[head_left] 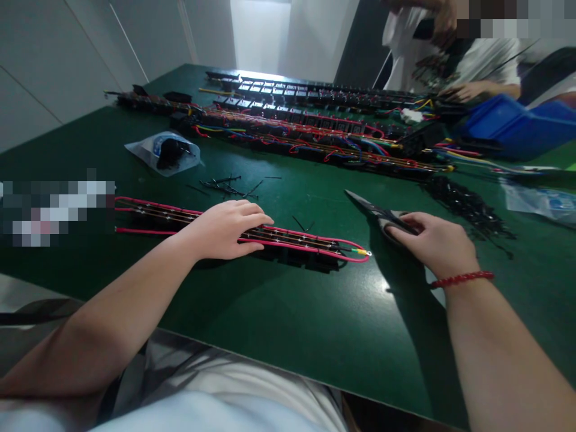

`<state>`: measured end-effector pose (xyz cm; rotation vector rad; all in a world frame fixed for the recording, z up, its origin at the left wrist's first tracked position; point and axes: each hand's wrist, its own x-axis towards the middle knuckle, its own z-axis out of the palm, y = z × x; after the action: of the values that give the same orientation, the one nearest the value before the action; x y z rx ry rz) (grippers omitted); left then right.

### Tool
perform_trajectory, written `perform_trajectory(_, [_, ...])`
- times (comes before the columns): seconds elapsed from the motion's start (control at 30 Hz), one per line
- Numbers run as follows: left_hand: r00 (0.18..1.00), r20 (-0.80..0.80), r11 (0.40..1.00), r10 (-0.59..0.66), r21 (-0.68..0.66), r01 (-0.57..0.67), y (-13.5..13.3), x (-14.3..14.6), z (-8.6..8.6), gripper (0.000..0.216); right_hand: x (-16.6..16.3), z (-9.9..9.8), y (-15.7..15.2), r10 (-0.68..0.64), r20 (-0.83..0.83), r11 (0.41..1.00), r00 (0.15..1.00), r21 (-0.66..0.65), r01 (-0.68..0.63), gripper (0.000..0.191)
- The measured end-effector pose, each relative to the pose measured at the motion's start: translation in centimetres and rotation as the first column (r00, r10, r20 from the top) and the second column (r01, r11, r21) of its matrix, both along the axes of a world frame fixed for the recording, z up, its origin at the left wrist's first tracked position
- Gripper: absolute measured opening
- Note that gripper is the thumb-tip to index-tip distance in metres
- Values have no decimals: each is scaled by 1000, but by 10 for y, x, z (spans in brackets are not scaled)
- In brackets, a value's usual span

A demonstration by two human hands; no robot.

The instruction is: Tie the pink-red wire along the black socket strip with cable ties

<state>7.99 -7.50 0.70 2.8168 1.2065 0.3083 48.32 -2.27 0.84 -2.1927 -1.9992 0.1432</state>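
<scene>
A black power strip (306, 241) with metal rails and looped red wires lies lengthwise on the green table, back side up. My left hand (227, 228) lies across its middle, with the thumb on the near side and the fingers over the far side. At its right end, a ring terminal (369, 253) joins a yellow-green wire. My right hand (436, 237) is closed around the handles of dark scissors (366, 205), low over the table to the right of the strip. The scissor blades look together and point to the upper left, apart from the strip.
Several longer wired strips (288, 135) lie across the back of the green table (270, 312). Cut black ties (229, 185) and a plastic bag (164, 151) lie beyond my left hand. A dark pile of ties (468, 204) and blue bins (508, 126) are at right. Co-workers stand opposite.
</scene>
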Motion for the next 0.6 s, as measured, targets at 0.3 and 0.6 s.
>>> perform_trajectory(0.3, [999,4,999,-36,42,35,2,-4,-4,35,0,2,-2,35,26,998,999,55,-36,43])
perform_trajectory(0.6, [999,14,997,-47,64,46,1,-3,-6,37,-39,7,-23,307,-76,915,949,296,-272,35])
